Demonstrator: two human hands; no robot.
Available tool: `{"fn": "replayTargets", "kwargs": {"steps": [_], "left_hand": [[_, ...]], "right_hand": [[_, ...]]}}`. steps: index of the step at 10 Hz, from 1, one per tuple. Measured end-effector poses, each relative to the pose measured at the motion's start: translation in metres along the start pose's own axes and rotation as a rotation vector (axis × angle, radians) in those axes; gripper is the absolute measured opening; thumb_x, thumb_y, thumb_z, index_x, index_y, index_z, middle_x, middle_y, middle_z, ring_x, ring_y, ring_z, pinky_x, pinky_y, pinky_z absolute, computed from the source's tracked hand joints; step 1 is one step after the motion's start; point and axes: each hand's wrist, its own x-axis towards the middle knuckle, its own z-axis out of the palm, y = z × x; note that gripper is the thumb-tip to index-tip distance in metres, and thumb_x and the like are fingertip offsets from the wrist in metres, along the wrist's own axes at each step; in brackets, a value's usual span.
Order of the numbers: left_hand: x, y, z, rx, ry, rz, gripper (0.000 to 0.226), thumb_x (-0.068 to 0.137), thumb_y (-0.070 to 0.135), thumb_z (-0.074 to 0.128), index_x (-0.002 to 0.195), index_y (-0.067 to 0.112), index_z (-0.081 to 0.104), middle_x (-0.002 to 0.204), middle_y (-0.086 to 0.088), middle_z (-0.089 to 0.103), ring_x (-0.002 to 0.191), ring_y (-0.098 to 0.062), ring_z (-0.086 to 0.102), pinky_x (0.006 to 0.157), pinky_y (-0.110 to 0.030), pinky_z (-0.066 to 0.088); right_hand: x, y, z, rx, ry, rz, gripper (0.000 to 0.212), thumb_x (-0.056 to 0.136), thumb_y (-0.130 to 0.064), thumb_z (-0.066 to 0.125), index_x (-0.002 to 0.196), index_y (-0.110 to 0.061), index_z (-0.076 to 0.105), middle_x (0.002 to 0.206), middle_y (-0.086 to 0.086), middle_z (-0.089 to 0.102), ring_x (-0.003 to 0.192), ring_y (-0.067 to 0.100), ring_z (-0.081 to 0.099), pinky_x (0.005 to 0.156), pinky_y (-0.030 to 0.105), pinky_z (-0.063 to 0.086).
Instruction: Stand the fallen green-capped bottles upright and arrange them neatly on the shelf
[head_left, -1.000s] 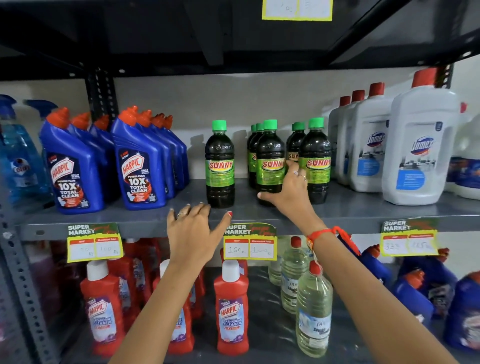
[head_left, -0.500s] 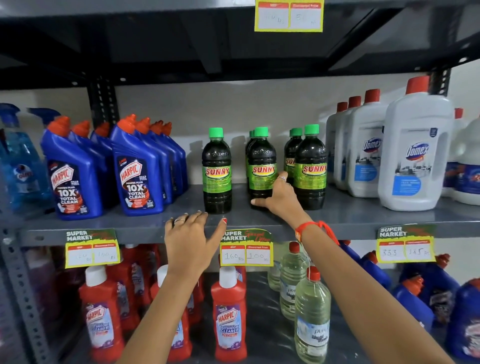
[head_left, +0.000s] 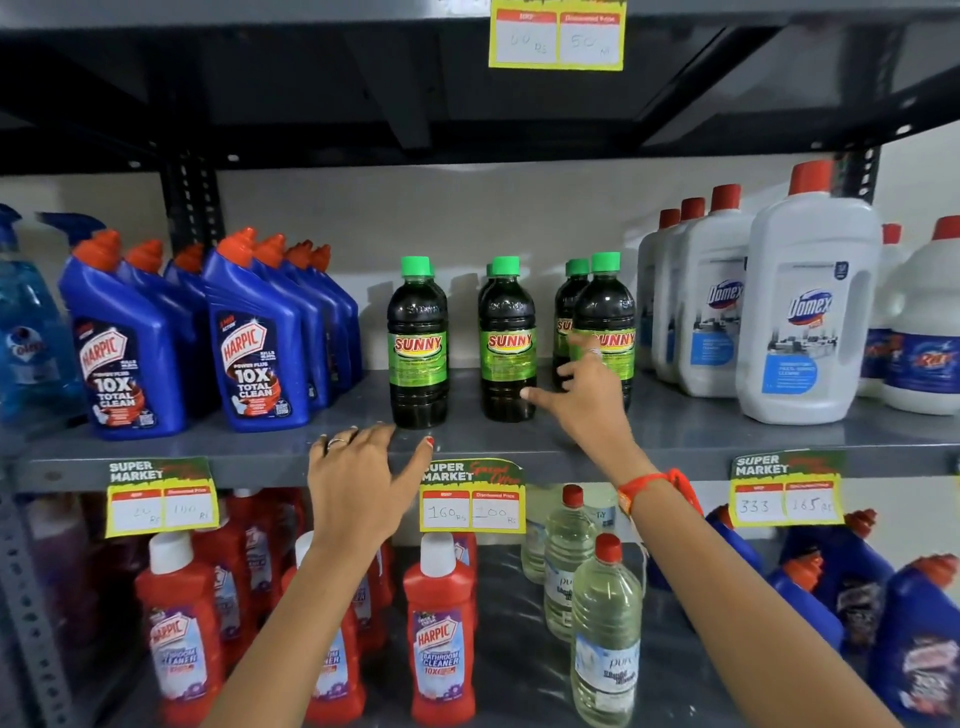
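Observation:
Several dark green-capped Sunny bottles stand upright in three short rows on the grey shelf: a left row, a middle row and a right row. My right hand reaches between the middle and right rows. Its fingers are spread, with fingertips against the front right bottle's label and the thumb pointing at the middle bottle's base. It grips nothing. Palm down on the shelf's front edge, just below the left bottle, lies my left hand, fingers apart and holding nothing.
Blue Harpic bottles crowd the shelf to the left and white Domex jugs to the right. Price tags hang on the shelf edge. Below stand red Harpic bottles and clear bottles. Another shelf hangs close overhead.
My right hand has left the middle bottle's base and moved right to the front right bottle. My left hand stays on the shelf edge. The view has tilted slightly upward.

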Motion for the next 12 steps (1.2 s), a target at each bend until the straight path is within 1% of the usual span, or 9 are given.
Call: {"fn": "replayTargets", "kwargs": {"steps": [1,2,3,4,5,6,7,8,12], "left_hand": [[-0.003,0.016,-0.002,-0.031,0.07,-0.011,0.058,0.082,0.054,0.04,0.106,0.009,0.066,0.106,-0.01,0.07,0.099,-0.027,0.062,0.091,-0.045,0.038],[-0.01,0.048,-0.001,-0.121,0.17,0.016,0.043,0.083,0.043,0.045,0.102,0.011,0.067,0.099,-0.006,0.071,0.088,-0.023,0.064,0.086,-0.04,0.038],[-0.012,0.082,0.006,-0.225,0.156,0.076,0.039,0.084,0.04,0.045,0.096,0.014,0.07,0.092,-0.002,0.072,0.08,-0.02,0.065,0.079,-0.036,0.041],[-0.009,0.108,0.02,-0.201,0.061,0.143,0.043,0.082,0.043,0.044,0.097,0.013,0.071,0.098,-0.003,0.072,0.09,-0.021,0.065,0.094,-0.045,0.04],[-0.008,0.126,0.03,-0.136,-0.03,0.159,0.049,0.083,0.05,0.04,0.096,0.014,0.071,0.098,-0.002,0.072,0.093,-0.021,0.064,0.099,-0.051,0.035],[-0.01,0.129,0.033,-0.104,-0.043,0.148,0.053,0.084,0.052,0.036,0.097,0.014,0.071,0.097,-0.002,0.073,0.091,-0.022,0.064,0.088,-0.044,0.04],[-0.012,0.126,0.032,-0.096,-0.032,0.156,0.054,0.085,0.053,0.036,0.098,0.014,0.071,0.098,-0.002,0.073,0.092,-0.022,0.064,0.08,-0.039,0.041],[-0.011,0.126,0.032,-0.106,-0.033,0.157,0.054,0.085,0.053,0.036,0.1,0.014,0.071,0.099,-0.002,0.073,0.094,-0.022,0.064,0.081,-0.038,0.04],[-0.012,0.127,0.032,-0.13,-0.032,0.146,0.055,0.085,0.053,0.035,0.101,0.015,0.071,0.103,-0.002,0.072,0.098,-0.021,0.063,0.083,-0.038,0.04]], "right_hand": [[0.001,0.015,-0.022,0.052,0.187,0.022,0.043,0.068,-0.028,0.082,0.096,-0.013,0.053,0.095,0.011,0.067,0.092,0.028,0.064,0.084,0.042,0.052],[0.008,0.029,-0.041,0.066,0.283,0.02,0.052,0.062,-0.026,0.085,0.1,-0.01,0.052,0.084,-0.01,0.056,0.088,0.021,0.062,0.078,0.035,0.051],[0.023,0.046,-0.049,0.084,0.175,0.091,0.088,0.051,-0.032,0.09,0.121,-0.009,0.043,0.111,0.006,0.057,0.107,0.026,0.056,0.092,0.043,0.049],[0.034,0.061,-0.053,0.124,-0.008,0.207,0.109,0.05,-0.03,0.091,0.137,-0.007,0.029,0.138,0.015,0.044,0.129,0.029,0.044,0.108,0.043,0.039],[0.038,0.067,-0.057,0.35,-0.216,0.304,0.104,0.063,-0.01,0.085,0.143,-0.007,0.019,0.14,0.015,0.044,0.131,0.026,0.044,0.11,0.038,0.037],[0.042,0.071,-0.056,0.437,-0.31,0.277,0.097,0.066,0.004,0.079,0.144,-0.006,0.023,0.134,0.013,0.051,0.126,0.023,0.048,0.107,0.035,0.039],[0.043,0.07,-0.052,0.44,-0.348,0.234,0.083,0.066,0.006,0.078,0.137,-0.005,0.037,0.13,0.013,0.056,0.121,0.021,0.052,0.103,0.031,0.04],[0.044,0.068,-0.049,0.413,-0.327,0.195,0.079,0.066,0.003,0.079,0.135,-0.006,0.04,0.13,0.012,0.057,0.112,0.015,0.051,0.096,0.026,0.039],[0.047,0.066,-0.044,0.306,-0.275,0.163,0.093,0.064,-0.013,0.085,0.14,-0.009,0.032,0.137,0.012,0.051,0.129,0.026,0.047,0.11,0.04,0.038]]}}
